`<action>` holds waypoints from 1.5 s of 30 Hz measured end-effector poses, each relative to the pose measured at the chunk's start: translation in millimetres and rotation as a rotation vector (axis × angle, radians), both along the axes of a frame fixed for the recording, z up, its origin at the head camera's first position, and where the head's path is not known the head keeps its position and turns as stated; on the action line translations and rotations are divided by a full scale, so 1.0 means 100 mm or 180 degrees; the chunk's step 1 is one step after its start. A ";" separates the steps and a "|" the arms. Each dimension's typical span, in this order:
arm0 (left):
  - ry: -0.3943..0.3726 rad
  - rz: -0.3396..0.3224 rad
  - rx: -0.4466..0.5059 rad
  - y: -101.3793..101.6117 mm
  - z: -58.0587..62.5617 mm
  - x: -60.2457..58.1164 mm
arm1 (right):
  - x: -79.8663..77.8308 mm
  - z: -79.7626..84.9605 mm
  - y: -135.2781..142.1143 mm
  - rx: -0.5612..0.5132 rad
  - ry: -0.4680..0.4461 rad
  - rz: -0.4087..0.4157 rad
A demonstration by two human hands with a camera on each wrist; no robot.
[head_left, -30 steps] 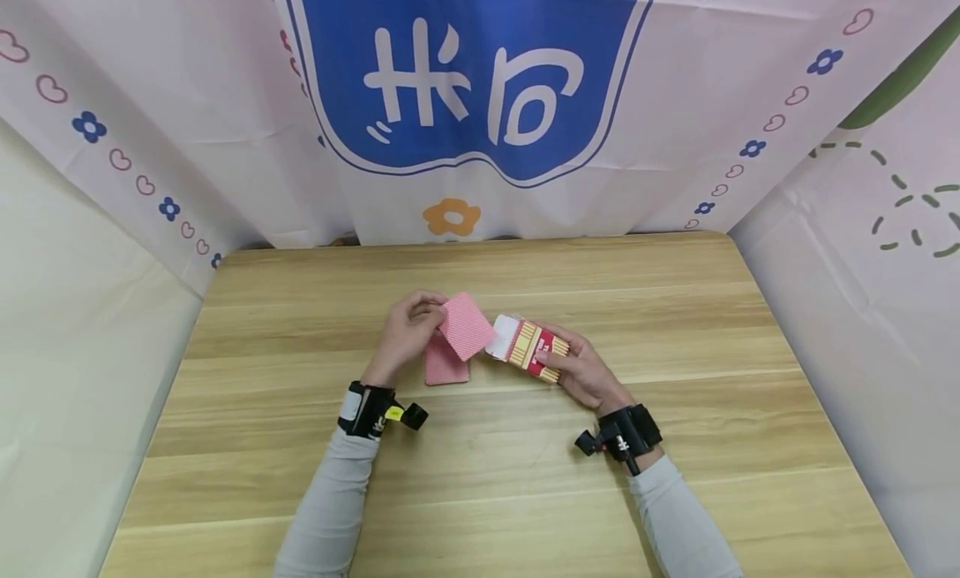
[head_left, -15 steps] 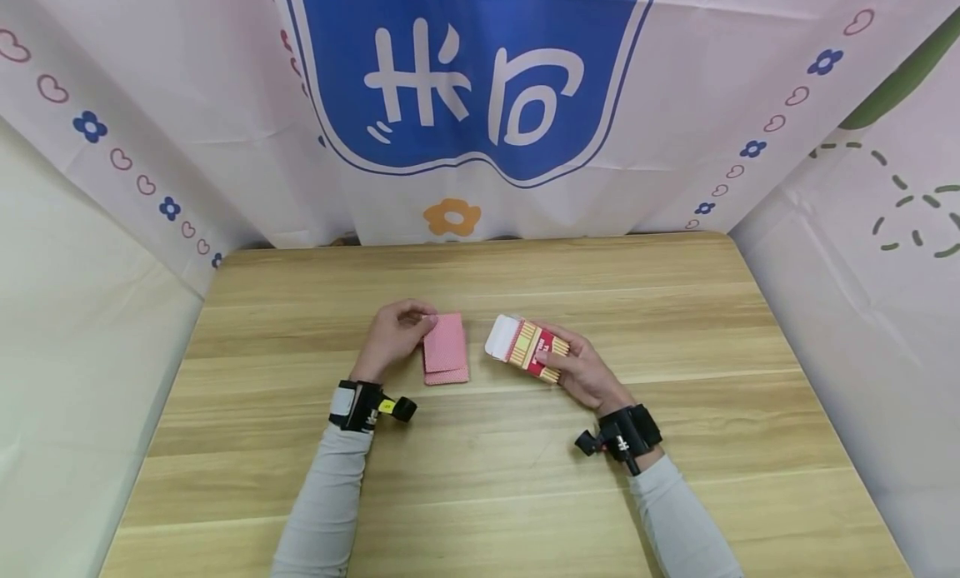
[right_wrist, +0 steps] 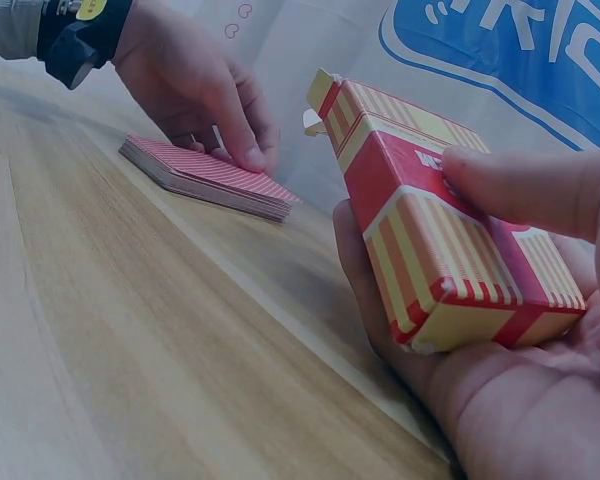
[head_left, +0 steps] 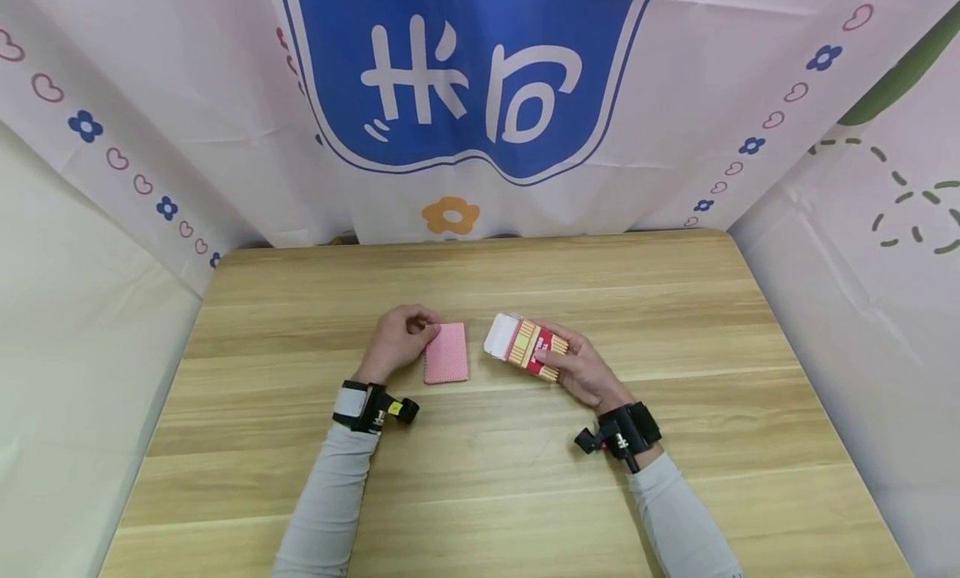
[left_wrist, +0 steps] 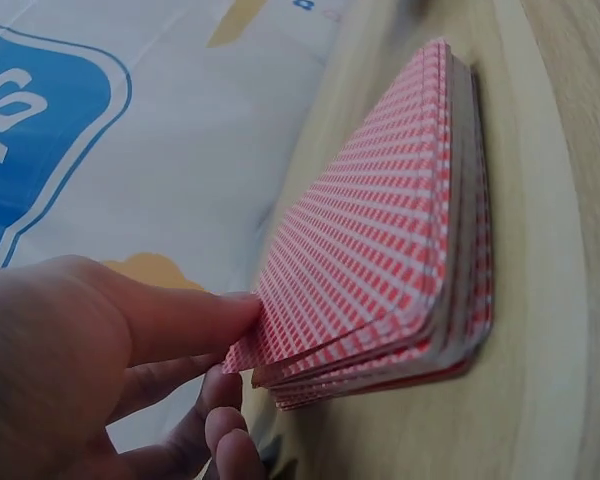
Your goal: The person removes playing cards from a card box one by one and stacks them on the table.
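A deck of playing cards [head_left: 447, 357] with red-and-white checked backs lies face down on the table, left of centre. My left hand [head_left: 397, 343] is at its far left corner. In the left wrist view, thumb and fingers pinch a corner of the top card [left_wrist: 355, 220], which sits nearly flush on the stack. To the right, my right hand [head_left: 588, 371] grips a red-and-yellow striped card box [head_left: 531, 350], thumb across its front and fingers behind. Its white flap [head_left: 501, 336] stands open towards the deck. The inside of the box is hidden.
The wooden table [head_left: 480, 486] reaches back to a white cloth [head_left: 360, 199] with a blue emblem. Cloth walls stand at both sides. Black camera straps [head_left: 362, 406] circle both wrists.
One second ago my left hand held a card tilted over the deck towards the box. The card has come down and back onto the stack, now nearly aligned. The right hand stays put.
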State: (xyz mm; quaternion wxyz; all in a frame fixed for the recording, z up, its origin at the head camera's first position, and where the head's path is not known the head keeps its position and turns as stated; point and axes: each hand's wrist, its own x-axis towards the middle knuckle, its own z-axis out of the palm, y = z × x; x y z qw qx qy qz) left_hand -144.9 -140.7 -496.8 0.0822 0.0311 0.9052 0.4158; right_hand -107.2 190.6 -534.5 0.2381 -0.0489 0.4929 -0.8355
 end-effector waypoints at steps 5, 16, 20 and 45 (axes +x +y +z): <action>-0.0031 -0.0079 -0.0140 0.02 -0.02 0.01 | 0.02 0.02 0.00 0.0092 -0.0050 0.0006; -0.0053 -0.0129 -0.0088 0.02 0.02 0.01 | 0.02 0.04 -0.01 0.0117 -0.0003 0.0022; 0.0094 -0.0168 -0.0015 0.06 0.07 0.03 | 0.02 0.02 -0.01 0.0096 0.0021 0.0020; 0.0985 -0.0839 0.0499 0.87 0.21 0.41 | 0.01 0.03 0.00 0.0076 0.0040 0.0094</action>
